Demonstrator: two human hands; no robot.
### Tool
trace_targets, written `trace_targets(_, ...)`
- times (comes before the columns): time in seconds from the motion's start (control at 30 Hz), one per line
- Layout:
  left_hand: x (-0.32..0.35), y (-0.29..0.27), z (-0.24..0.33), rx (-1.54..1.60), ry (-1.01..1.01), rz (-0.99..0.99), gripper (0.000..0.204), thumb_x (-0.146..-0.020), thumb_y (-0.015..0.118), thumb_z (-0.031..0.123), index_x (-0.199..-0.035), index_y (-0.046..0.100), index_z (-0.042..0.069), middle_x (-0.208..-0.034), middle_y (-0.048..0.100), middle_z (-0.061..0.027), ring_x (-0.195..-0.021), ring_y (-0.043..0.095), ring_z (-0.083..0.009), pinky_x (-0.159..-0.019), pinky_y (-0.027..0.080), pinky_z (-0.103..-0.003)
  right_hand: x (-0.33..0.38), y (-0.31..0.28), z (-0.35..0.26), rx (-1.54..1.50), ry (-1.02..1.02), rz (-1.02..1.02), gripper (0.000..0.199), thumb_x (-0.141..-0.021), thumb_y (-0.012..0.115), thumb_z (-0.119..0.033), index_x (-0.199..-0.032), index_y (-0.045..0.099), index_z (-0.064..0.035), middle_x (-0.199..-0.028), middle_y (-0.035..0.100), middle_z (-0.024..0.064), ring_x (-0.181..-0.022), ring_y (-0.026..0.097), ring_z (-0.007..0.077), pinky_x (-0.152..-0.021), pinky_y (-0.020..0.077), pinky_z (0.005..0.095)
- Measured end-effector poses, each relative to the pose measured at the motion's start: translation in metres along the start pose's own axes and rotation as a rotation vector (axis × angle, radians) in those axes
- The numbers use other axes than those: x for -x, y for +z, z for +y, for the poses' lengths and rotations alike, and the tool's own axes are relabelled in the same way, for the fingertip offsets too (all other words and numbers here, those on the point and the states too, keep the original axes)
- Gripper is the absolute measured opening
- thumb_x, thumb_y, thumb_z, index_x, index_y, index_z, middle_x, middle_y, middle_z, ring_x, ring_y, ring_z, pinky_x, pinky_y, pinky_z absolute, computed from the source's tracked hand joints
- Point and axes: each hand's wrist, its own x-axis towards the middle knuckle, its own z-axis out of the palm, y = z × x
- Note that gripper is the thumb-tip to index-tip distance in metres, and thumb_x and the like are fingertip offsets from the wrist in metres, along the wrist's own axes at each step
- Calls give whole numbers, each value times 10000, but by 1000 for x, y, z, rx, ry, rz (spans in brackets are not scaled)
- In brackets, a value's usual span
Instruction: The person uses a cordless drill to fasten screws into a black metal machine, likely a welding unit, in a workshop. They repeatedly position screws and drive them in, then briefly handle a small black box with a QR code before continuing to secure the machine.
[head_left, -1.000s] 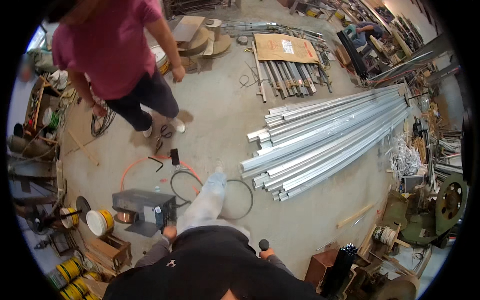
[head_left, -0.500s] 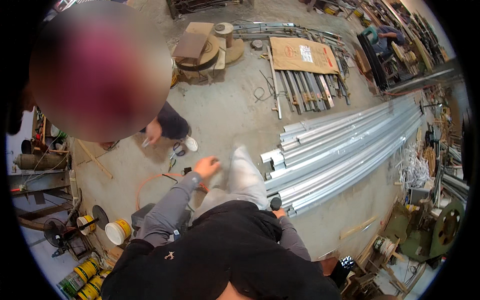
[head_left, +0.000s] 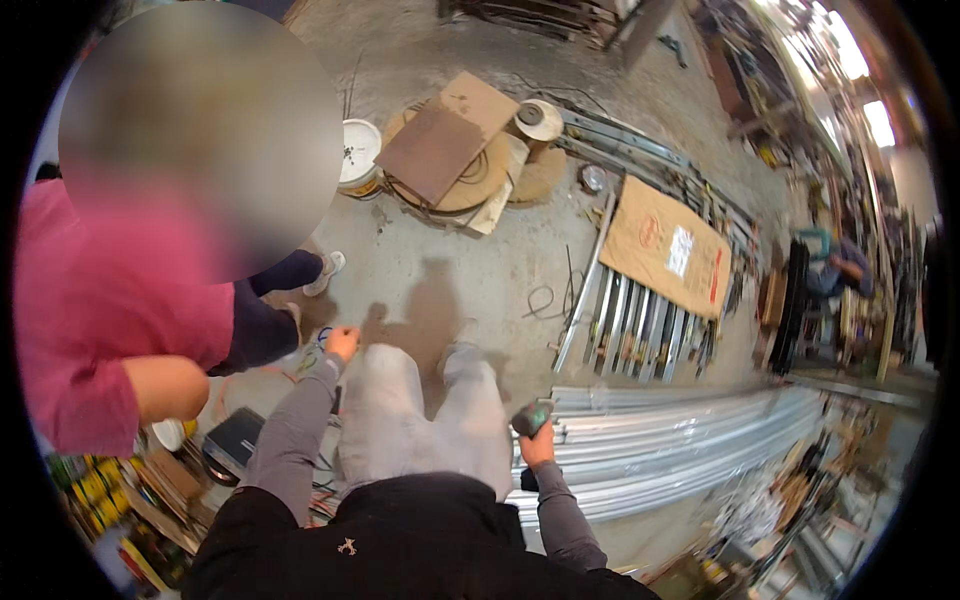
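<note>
My right hand (head_left: 538,447) is closed round a green-and-black cordless drill (head_left: 531,417). It is held beside my right thigh, over the near end of a bundle of long silvery metal profiles (head_left: 680,440). My left hand (head_left: 343,344) is out in front of my left knee with its fingers curled in. Whatever it may hold is too small or hidden to make out. A blue loop (head_left: 324,336), perhaps a scissors handle, shows just left of that hand.
A person in a pink shirt (head_left: 120,290) is close on my left. Ahead are a white bucket (head_left: 358,150), boards on a round spool (head_left: 435,150), and a flattened cardboard bag (head_left: 665,245) over metal bars (head_left: 630,330). A black case (head_left: 232,440) lies left. Another person (head_left: 848,268) is far right.
The view has turned and shifted toward the metal profiles. My right hand has brought the drill forward into plainer sight. The person in pink is now nearer on my left.
</note>
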Motion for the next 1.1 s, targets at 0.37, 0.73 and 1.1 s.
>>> trace_targets(0.37, -182, -15, 126, 615, -308, 32, 367, -1048, 584, 279, -1255, 591, -23, -1000, 670, -93, -763, 604, -163, -673, 512, -322, -461, 93, -451, 217, -721, -122, 936, -790, 609, 34, -1603, 146, 58, -1345, 451, 322, -1204, 493, 493, -1067, 429, 487)
trace_targets(0.73, -402, -38, 229, 513, -146, 34, 358, -1032, 607, 300, -1229, 660, 6, -1040, 719, -68, -854, 660, -163, -781, 546, -342, -606, 188, -554, 637, -699, -177, 978, -735, 658, -26, -1590, 191, 63, -1480, 387, 346, -1328, 432, 520, -1153, 363, 514)
trace_targets(1.1, -480, -38, 252, 1283, -405, -6, 366, -1054, 571, 299, -1268, 641, 11, -1086, 707, -85, -906, 678, -173, -789, 563, -332, -584, 242, -696, 658, -758, -409, 833, -817, 744, -43, -1539, 341, 50, -1402, 504, 252, -1256, 535, 378, -1091, 427, 450)
